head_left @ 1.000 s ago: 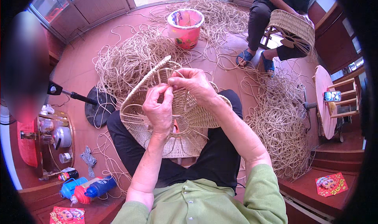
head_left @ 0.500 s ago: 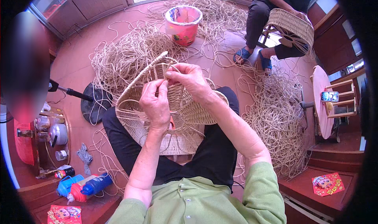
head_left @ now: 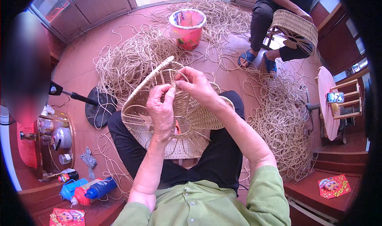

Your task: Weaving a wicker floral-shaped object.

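A half-woven cord basket (head_left: 203, 118) rests between my legs, with loose loops and strands across it. My left hand (head_left: 161, 106) pinches a pale cord (head_left: 172, 78) at the upright strands inside the raised side, its thumb and forefinger closed on it. My right hand (head_left: 195, 87) is just above and right of it, fingers curled on the same cord, the thumb close to my left fingertips. The exact point of grip is partly hidden by the fingers.
Heaped cord (head_left: 278, 142) surrounds me, with a pink bucket (head_left: 189, 35) behind. A co-worker (head_left: 260, 23) holds another basket (head_left: 294, 27). A black round base (head_left: 99, 110), a side rack (head_left: 55, 142) and bottles (head_left: 101, 188) are left. A round board with a phone (head_left: 325, 91) is right.
My hands stay at the same strands. Since half a second ago, my right fingers have shifted slightly right of my left fingertips; the whole view has shifted a little.
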`<state>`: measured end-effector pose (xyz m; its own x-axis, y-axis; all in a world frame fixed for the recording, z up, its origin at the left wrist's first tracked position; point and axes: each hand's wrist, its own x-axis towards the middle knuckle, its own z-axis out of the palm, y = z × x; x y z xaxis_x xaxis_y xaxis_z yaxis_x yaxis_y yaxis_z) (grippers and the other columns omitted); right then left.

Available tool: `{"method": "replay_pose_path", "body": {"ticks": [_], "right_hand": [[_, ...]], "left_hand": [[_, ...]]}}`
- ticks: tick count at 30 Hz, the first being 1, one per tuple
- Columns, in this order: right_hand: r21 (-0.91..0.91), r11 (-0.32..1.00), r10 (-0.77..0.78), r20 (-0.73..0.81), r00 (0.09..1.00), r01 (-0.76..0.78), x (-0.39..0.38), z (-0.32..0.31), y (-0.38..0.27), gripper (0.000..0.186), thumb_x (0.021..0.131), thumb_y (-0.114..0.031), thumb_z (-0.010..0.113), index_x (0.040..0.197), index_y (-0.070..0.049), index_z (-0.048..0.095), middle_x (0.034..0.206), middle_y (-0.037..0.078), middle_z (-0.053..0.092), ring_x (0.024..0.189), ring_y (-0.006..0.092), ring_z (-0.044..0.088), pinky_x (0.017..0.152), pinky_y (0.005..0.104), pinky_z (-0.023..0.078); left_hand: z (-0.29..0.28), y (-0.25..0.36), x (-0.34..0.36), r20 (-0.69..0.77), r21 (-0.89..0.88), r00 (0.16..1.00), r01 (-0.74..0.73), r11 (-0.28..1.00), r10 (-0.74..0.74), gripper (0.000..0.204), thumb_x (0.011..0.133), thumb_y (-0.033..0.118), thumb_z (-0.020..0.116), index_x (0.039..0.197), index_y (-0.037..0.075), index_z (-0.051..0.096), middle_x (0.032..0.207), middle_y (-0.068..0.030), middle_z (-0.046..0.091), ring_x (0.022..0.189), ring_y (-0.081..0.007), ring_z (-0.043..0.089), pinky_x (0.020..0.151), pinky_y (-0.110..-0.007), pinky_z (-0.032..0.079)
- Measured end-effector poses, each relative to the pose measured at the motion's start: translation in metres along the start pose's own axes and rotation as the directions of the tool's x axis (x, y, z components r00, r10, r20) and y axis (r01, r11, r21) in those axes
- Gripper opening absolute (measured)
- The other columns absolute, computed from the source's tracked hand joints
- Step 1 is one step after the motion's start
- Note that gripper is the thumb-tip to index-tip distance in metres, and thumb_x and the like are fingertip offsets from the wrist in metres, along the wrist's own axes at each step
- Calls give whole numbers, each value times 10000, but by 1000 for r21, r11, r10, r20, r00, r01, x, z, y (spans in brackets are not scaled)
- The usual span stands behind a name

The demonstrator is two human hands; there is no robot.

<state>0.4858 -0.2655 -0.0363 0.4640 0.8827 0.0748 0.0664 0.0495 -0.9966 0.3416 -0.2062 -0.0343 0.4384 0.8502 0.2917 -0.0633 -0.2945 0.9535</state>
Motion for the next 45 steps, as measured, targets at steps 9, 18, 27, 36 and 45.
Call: {"method": "replay_pose_path", "body": {"ticks": [9,18,27,36,45], "right_hand": [[93,995,41,-20,999,-39,-5,-1,-8,174,889,-156,657,942,9,647,849,9,652,813,82,586,740,260,487],[-30,992,123,19,992,-123,-6,-2,-33,242,808,-172,718,966,-6,640,837,2,624,767,69,559,688,252,462],[316,895,249,230,941,-314,0,-46,-34,299,993,-230,569,1240,-66,603,1083,25,656,982,100,631,804,258,526],[17,914,335,532,777,-406,41,-47,-22,244,933,-268,687,1068,-65,702,810,-54,641,737,17,580,653,178,481],[35,919,323,504,801,-393,18,-54,5,240,947,-275,662,1063,-65,675,794,-55,611,702,28,571,657,195,490]], "left_hand": [[-4,-6,18,210,-26,973,102,994,-94,93,879,61,659,915,-14,700,845,-60,664,801,-139,615,747,-286,481],[-8,-1,16,248,39,967,57,998,-64,101,928,65,655,991,9,710,895,10,685,805,-53,601,740,-214,480],[2,-1,15,61,200,996,48,979,-62,106,782,68,722,846,-6,681,817,-96,679,735,-185,664,712,-309,524],[16,-1,10,-64,234,998,15,972,0,83,750,49,722,780,-4,667,766,-63,655,726,-163,627,701,-306,505],[4,1,-6,-29,-44,996,-89,995,88,159,899,-14,560,1048,20,603,1117,-121,650,1032,-246,629,912,-352,489]]}}
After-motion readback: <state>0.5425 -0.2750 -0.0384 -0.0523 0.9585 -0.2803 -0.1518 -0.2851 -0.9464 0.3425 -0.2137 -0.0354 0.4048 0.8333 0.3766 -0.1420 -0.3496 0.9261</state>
